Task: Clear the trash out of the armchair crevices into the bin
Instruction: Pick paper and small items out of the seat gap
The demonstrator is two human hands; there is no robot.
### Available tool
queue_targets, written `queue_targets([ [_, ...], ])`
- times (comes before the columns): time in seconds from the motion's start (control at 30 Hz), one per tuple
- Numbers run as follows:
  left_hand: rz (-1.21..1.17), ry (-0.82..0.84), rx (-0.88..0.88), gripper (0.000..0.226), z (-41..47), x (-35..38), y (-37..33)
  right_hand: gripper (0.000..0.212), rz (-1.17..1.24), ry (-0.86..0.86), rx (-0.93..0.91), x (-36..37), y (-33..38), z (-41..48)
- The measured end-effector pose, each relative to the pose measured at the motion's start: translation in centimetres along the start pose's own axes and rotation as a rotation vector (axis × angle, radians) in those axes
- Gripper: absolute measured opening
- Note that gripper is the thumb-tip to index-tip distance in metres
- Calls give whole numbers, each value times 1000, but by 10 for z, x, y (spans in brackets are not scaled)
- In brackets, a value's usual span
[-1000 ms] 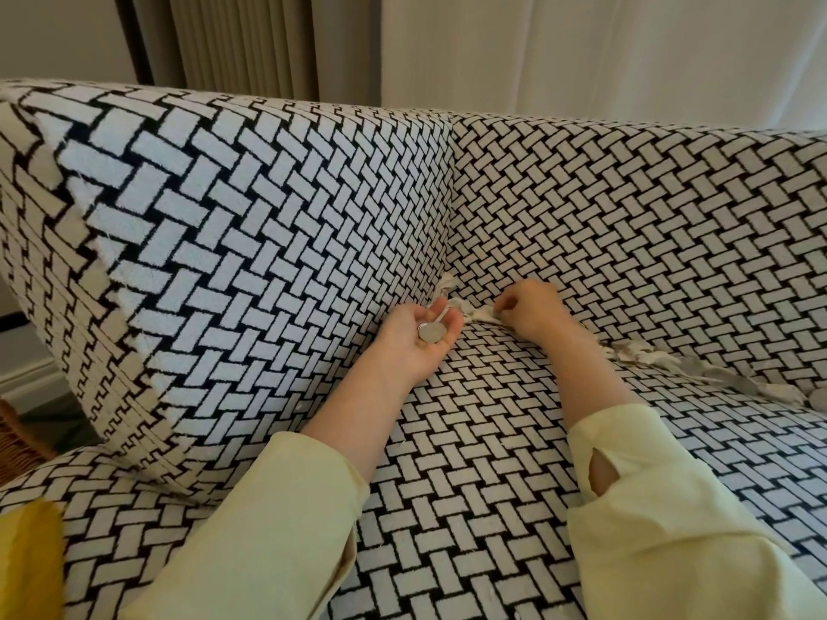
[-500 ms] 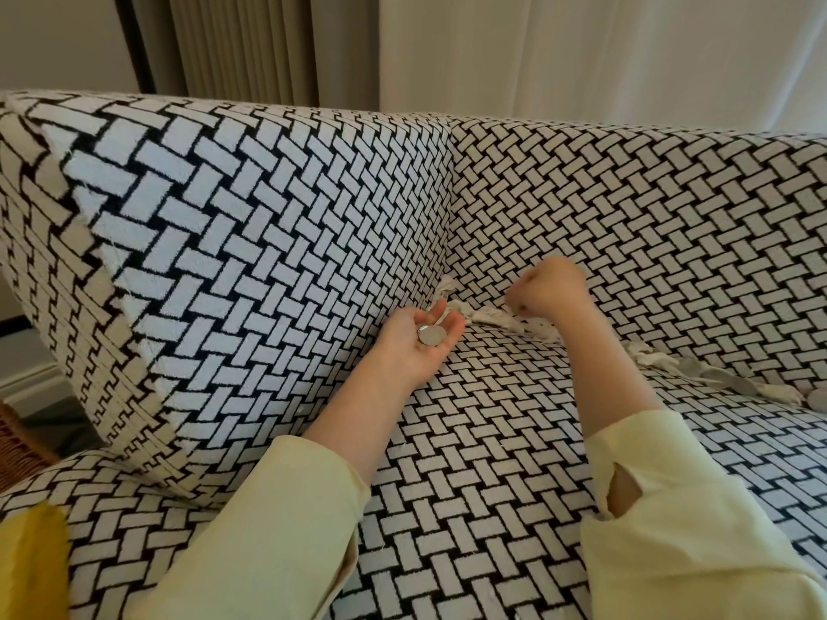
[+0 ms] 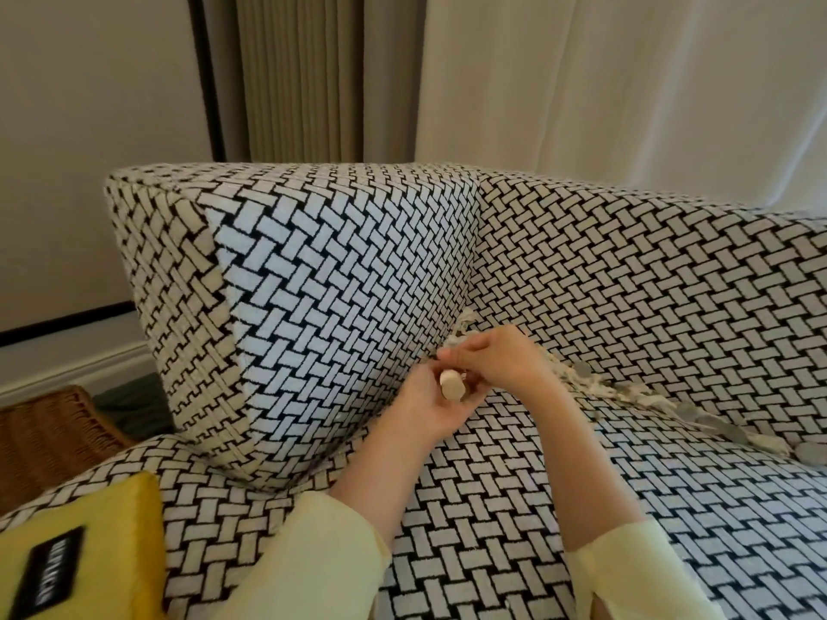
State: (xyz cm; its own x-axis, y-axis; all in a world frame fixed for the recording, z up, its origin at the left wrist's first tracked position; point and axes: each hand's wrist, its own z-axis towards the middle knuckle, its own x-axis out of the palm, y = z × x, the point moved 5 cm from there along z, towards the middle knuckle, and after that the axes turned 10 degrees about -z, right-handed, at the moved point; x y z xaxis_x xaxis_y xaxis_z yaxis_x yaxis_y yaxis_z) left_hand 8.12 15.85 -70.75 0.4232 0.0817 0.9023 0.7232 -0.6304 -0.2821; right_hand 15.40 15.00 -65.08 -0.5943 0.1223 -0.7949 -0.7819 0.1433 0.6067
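Head view: an armchair upholstered in a black-and-white basket-weave fabric is seen from above, its seat cushion filling the lower right and its padded arm rising on the left to meet the backrest at an inner corner. Along the crevice between seat and backrest, a line of trash is lodged: crumpled pale paper scraps mixed with flat grey discs, running from the corner out toward the right edge. A tuft of torn paper is also seen sticking out at the corner itself.

Both hands are brought together just in front of that corner. The left hand is turned palm up with the fingers curled loosely around a small pale rounded piece, which is held in the palm. The right hand is laid over it from the right, its fingers closed in a pinch at the paper scraps by the corner; exactly what is pinched cannot be told. Pale yellow sleeves are worn on both forearms.

Behind the chair, a plain wall, a pleated beige curtain and a white sheer curtain are seen. A wicker basket is placed on the floor at the left, beside the arm. A yellow item with a black label is seen at the lower left corner.
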Motion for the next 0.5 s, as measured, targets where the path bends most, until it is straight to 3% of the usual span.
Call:
queue_targets([
  [0.1, -40, -55, 32, 33, -15, -8, 0, 28, 135, -223, 20, 1, 1, -12],
  [0.17, -60, -102, 68, 29, -26, -12, -1, 26, 458, -370, 135, 9, -5, -25],
  [0.3, 15, -151, 275, 25, -61, -11, -3, 35, 1317, -130, 428, 53, 12, -63],
  [0.37, 161, -170, 427, 28, -87, -6, -2, 39, 1506, -59, 473, 63, 26, -80],
  [0.5, 411, -193, 678, 34, -130, -4, -8, 37, 1643, -2, 430, 76, 45, -98],
])
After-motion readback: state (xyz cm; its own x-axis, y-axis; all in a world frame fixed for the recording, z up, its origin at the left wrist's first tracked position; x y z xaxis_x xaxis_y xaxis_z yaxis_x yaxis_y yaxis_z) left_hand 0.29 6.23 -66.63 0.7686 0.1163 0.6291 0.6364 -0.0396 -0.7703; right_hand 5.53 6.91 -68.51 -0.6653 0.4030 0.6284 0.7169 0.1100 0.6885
